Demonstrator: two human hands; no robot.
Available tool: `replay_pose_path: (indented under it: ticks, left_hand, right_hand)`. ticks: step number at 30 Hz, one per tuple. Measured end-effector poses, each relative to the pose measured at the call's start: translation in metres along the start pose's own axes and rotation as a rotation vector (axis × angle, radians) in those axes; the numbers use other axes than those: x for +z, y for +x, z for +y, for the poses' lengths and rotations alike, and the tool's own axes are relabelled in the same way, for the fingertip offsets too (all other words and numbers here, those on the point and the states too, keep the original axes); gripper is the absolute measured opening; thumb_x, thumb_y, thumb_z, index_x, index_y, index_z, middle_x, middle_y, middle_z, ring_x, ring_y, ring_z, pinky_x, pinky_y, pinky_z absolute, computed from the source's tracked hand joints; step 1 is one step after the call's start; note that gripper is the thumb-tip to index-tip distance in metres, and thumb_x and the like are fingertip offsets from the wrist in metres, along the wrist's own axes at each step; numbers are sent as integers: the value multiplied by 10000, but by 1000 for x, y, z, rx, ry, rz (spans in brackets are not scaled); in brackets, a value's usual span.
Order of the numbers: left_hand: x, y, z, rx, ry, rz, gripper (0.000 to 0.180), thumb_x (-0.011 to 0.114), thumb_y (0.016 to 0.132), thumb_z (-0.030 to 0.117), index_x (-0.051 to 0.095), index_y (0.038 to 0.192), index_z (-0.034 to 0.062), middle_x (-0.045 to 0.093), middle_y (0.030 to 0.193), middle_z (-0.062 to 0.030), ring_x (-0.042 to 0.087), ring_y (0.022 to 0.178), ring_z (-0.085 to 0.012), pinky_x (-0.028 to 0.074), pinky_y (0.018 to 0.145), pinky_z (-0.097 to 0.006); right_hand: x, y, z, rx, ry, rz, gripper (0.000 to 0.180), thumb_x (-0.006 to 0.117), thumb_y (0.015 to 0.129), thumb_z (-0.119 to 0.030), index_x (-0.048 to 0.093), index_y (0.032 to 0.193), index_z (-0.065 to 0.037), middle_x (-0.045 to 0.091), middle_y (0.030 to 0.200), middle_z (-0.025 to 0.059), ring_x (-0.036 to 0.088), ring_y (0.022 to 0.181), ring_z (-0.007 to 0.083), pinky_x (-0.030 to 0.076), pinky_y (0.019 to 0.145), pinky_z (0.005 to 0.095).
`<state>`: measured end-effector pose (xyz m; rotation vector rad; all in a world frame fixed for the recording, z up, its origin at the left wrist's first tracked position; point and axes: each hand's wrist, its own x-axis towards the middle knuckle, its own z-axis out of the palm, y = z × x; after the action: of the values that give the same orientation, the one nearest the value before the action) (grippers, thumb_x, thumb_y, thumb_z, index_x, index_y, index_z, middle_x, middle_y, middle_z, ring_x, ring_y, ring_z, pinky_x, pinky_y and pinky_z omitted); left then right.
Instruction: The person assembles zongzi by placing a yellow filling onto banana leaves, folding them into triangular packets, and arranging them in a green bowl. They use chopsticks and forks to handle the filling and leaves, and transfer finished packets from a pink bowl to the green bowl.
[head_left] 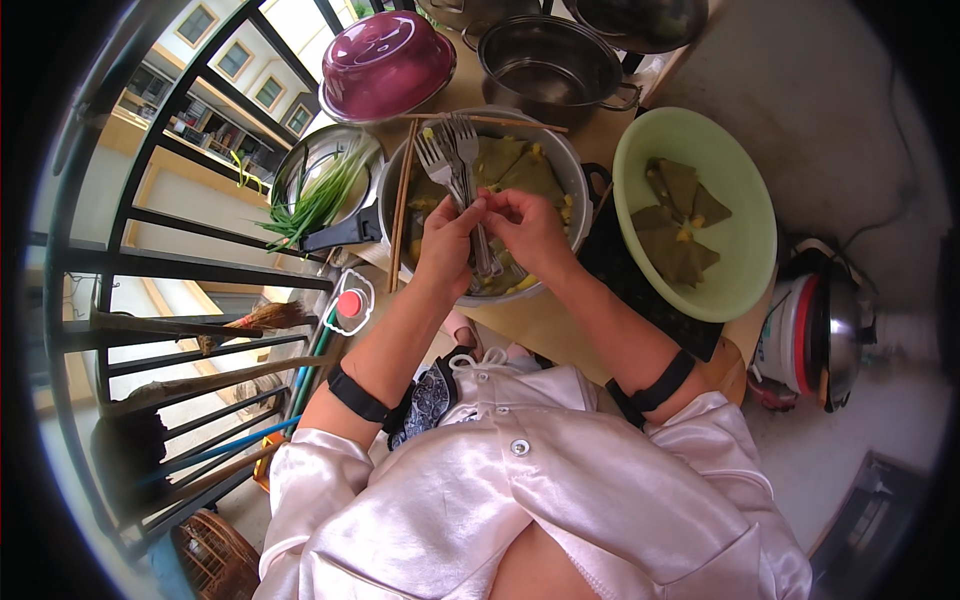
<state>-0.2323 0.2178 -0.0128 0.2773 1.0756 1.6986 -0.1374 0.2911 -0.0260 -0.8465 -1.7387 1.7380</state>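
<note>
The left hand's fingers (466,218) are closed round forks (437,160) above the silver pot (578,190) of greenish wedges (518,168); the right hand's fingers (510,205) meet them, their hold hidden; right of the pot, a green basin (742,180) holds more; left of it, a pan (374,170) carries scallions (332,193).

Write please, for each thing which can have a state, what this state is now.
Left hand: closed around forks
Right hand: curled at the forks, grip unclear
Forks: held together in a bunch
Large pot: uncovered, food inside
Chopsticks: lying across the large pot's rim
Green bowl: uncovered, leaf parcels inside
Purple basin: upside down
Steel pot: uncovered
</note>
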Motion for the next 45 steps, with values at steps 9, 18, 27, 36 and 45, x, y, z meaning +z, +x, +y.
replay_pose_path:
  ticks: [9,18,27,36,45]
  left_hand:
    - [-18,0,28,20,31,49,115,467,867,81,516,969,62,536,760,-44,490,623,-124,416,567,-247]
    - [-35,4,66,92,-43,23,173,505,850,80,533,1015,33,462,654,-8,349,505,-75,306,478,-214]
    - [-36,-1,65,100,-58,49,221,458,873,79,494,1080,11,453,685,-7,368,546,-73,322,499,-201]
    - [-37,-3,70,110,-79,80,166,535,828,63,530,994,44,505,730,-27,434,549,-99,370,515,-238]
    - [-34,-5,71,118,-91,54,169,544,823,66,534,991,46,515,725,-24,447,560,-100,373,519,-236]
  right_hand:
    - [-26,20,-22,-116,-367,51,112,539,827,-119,601,886,-47,612,765,13,560,665,82,432,568,219]
    - [5,29,1,-473,-965,-392,169,541,671,-14,538,828,-79,579,804,68,553,814,248,450,686,346]
    - [40,41,31,-770,-1256,-710,262,612,619,-62,530,867,-83,578,876,53,529,886,233,434,759,327]
    - [36,40,25,-842,-1336,-876,194,626,613,-89,566,798,-82,559,858,70,530,864,227,431,757,316]
    - [1,41,-23,-785,-977,-379,144,595,641,-72,538,767,-30,516,838,71,534,750,221,459,654,291]
